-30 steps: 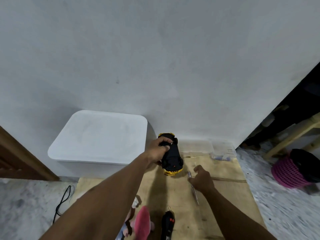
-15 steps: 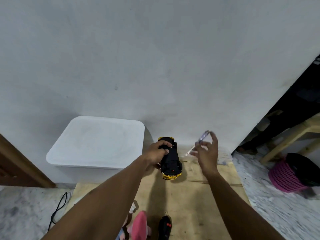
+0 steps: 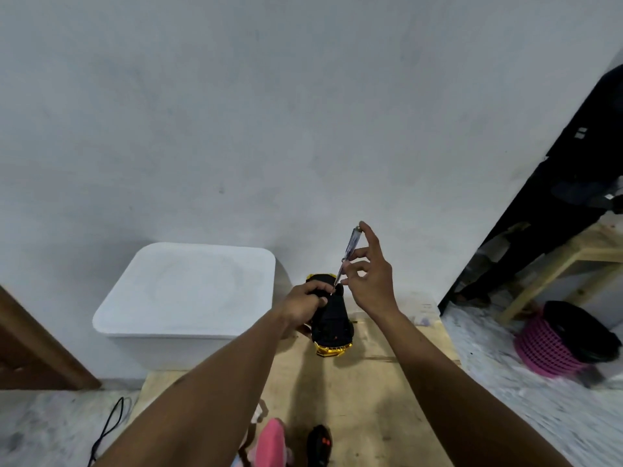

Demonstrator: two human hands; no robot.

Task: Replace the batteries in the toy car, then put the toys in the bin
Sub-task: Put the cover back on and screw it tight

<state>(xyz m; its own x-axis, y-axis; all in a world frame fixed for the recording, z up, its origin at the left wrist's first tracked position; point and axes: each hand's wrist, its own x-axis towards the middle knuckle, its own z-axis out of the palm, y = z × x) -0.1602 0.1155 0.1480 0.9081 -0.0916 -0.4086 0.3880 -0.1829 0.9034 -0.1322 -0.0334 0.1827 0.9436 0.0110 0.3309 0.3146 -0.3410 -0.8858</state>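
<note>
The toy car (image 3: 332,326) is gripped by the left hand (image 3: 303,303), whose fingers are curled round its far end. It is held upside down over the wooden board (image 3: 371,399), black underside up and yellow near end tipped down. A screwdriver (image 3: 349,249) with a clear handle is pinched between the thumb and fingers of the right hand (image 3: 371,284), with the index finger laid up toward the top of the handle. The tool is held steeply, and its tip appears to be set on the car's underside just beside the left fingers. A white bin (image 3: 188,288) with its lid on is seen left of the car, against the wall. At the near edge, 2 things are partly cut off: a pink toy (image 3: 269,443) and a black remote (image 3: 318,444). A pink basket (image 3: 546,352) is seen on the floor to the right, and a black cable (image 3: 108,429) at the near left.
</note>
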